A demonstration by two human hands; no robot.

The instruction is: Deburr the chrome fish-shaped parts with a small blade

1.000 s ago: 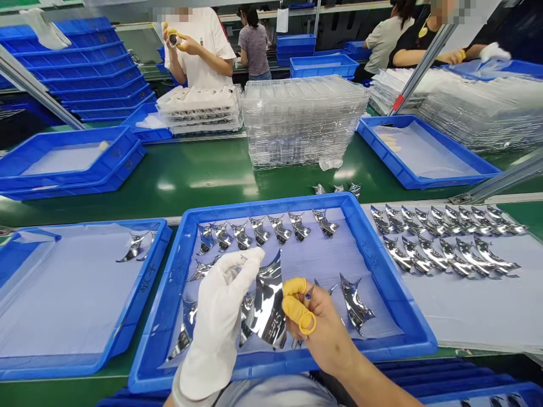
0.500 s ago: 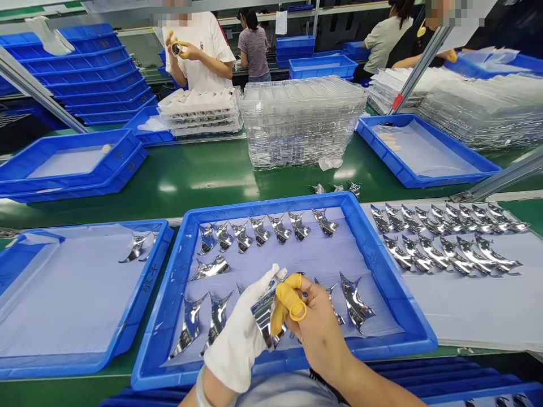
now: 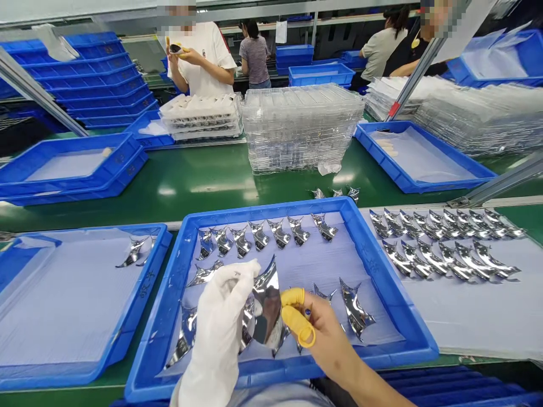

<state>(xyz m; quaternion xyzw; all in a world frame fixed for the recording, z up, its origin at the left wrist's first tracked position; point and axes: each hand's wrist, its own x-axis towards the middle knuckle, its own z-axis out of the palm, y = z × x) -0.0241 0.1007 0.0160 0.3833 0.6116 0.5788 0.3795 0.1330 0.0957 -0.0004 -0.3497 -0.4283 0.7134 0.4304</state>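
Observation:
A shiny curved chrome part (image 3: 268, 308) is held up between my two hands, its smooth mirror face turned toward me. White-gloved, my left hand (image 3: 223, 316) pinches its left edge. On the other edge, my right hand (image 3: 314, 322) grips with thumb and finger in yellow finger cots. Both hands are above a blue tray (image 3: 394, 282) lined with a pale sheet. Inside lie several similar chrome parts, such as one at the right (image 3: 355, 308) and a row along the back (image 3: 280, 233). My left hand hides some of them.
Right of the tray, chrome parts (image 3: 432, 257) lie in two rows on white sheeting. Another lined blue tray (image 3: 163, 249) stands left. Beyond the green bench (image 3: 203, 169) are stacked clear plastic trays (image 3: 303, 130), blue trays (image 3: 97, 79) and a person (image 3: 203, 56) handling a part.
The chrome part has been turned so its broad smooth face shows. My left hand has moved left and rotated upright; my right hand has shifted slightly to the part's right edge.

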